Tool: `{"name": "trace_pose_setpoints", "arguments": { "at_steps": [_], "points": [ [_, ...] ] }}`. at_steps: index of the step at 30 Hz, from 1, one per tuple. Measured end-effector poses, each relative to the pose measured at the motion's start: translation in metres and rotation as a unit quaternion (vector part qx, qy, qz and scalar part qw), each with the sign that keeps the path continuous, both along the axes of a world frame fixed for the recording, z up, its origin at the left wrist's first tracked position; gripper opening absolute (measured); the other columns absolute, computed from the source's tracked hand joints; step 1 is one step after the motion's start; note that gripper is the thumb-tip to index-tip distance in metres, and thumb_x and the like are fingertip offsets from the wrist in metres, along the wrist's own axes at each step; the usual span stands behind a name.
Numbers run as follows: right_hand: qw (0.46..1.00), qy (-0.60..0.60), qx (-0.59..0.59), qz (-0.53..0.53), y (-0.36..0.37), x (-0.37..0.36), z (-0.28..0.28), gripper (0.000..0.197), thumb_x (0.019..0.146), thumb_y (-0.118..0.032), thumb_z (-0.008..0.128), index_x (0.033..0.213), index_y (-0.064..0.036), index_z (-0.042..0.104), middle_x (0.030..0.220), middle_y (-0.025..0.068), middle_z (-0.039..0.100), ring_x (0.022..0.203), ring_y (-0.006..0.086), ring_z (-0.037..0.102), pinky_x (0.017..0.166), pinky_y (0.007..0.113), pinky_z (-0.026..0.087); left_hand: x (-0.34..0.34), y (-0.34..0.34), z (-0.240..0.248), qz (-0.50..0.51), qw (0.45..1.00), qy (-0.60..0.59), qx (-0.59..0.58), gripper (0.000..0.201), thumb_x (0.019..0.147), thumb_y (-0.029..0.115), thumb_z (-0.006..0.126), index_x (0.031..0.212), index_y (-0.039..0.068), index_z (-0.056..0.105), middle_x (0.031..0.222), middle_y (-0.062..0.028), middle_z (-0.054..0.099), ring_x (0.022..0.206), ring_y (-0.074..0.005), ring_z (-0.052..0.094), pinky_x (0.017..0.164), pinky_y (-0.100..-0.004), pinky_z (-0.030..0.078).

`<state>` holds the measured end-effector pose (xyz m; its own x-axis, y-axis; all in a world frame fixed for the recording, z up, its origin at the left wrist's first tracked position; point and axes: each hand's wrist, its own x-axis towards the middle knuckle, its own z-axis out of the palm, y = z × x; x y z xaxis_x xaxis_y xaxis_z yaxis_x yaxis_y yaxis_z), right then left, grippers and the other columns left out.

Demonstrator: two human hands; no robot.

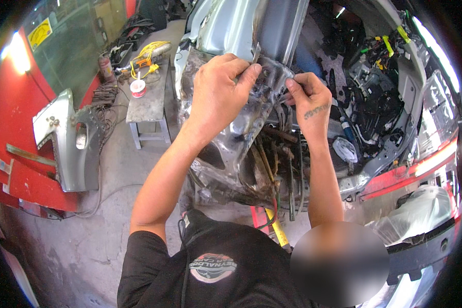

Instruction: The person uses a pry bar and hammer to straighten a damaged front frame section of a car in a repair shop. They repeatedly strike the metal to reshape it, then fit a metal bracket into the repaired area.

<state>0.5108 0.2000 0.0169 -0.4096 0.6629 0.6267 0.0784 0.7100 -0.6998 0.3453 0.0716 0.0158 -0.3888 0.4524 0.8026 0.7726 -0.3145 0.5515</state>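
Observation:
A bare, scorched sheet-metal panel [241, 131] of a car body lies in front of me, with ragged edges and dark stains. My left hand [220, 84] rests over its upper part. The thumb and fingers are closed round a thin metal strip [256, 53] that sticks up above them; its lower end is hidden by the hand. At the panel's right edge, the thumb and forefinger of my right hand [312, 100] pinch the metal rim. The other right fingers curl in. Beyond both hands runs a ribbed silver-grey body panel [228, 25].
Left stands a grey metal bench [146, 105] holding a red-and-white spool [137, 88] and a power tool with a yellow cord [148, 59]. A loose silver fender [74, 149] leans by a red wall. The opened car body [390, 97], full of wiring, lies right. Cables cross the floor.

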Motion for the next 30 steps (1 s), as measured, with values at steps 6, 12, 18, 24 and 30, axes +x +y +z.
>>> {"name": "trace_pose_setpoints", "arguments": {
  "at_steps": [6,12,18,24,30],
  "points": [
    [1.0,-0.005,-0.011,-0.019,0.006,-0.004,-0.015,0.015,0.095,-0.012,0.073,0.092,0.0018,0.069,0.07,0.0057,0.067,0.062,0.0105,0.061,0.06,0.029,0.05,0.002,0.006,-0.007,0.007,1.0,-0.005,-0.003,0.021,0.093,0.02,0.073,0.091,-0.001,0.076,0.089,-0.0181,0.068,0.086,-0.0398,0.067,0.075,-0.0467,0.051],
    [0.999,0.04,-0.023,0.017,0.002,-0.002,-0.014,0.014,0.096,-0.01,0.073,0.094,0.0027,0.068,0.075,0.0064,0.068,0.065,0.0095,0.062,0.062,0.028,0.051,0.0,0.006,-0.007,0.014,1.0,0.014,-0.015,0.02,0.093,0.017,0.073,0.092,-0.003,0.075,0.089,-0.0167,0.069,0.083,-0.0379,0.067,0.076,-0.0446,0.052],
    [0.989,0.133,0.069,0.005,-0.027,0.015,0.005,0.014,0.096,-0.008,0.074,0.101,0.0024,0.067,0.084,0.0028,0.069,0.073,0.0071,0.061,0.066,0.024,0.05,0.023,-0.028,0.015,-0.018,0.994,0.035,0.099,0.013,0.089,0.008,0.076,0.096,-0.003,0.074,0.093,-0.016,0.071,0.081,-0.0325,0.071,0.074,-0.038,0.055],
    [0.998,0.043,-0.005,0.042,-0.051,0.052,-0.028,0.023,0.102,-0.009,0.067,0.117,0.0031,0.056,0.103,0.0094,0.068,0.09,0.0122,0.067,0.08,0.028,0.057,0.057,-0.056,-0.021,-0.079,0.994,-0.05,0.059,0.023,0.087,0.01,0.081,0.102,-0.005,0.072,0.096,-0.0166,0.071,0.08,-0.0273,0.072,0.073,-0.0352,0.056],
    [0.993,0.044,-0.109,0.029,-0.058,0.064,-0.07,0.021,0.101,-0.007,0.066,0.116,0.0052,0.058,0.104,0.013,0.07,0.093,0.0148,0.068,0.081,0.032,0.061,0.073,-0.056,-0.073,-0.142,0.975,-0.17,-0.011,0.023,0.09,0.01,0.08,0.104,-0.006,0.07,0.102,-0.0159,0.071,0.084,-0.0226,0.072,0.076,-0.0313,0.057]
  ]
}}
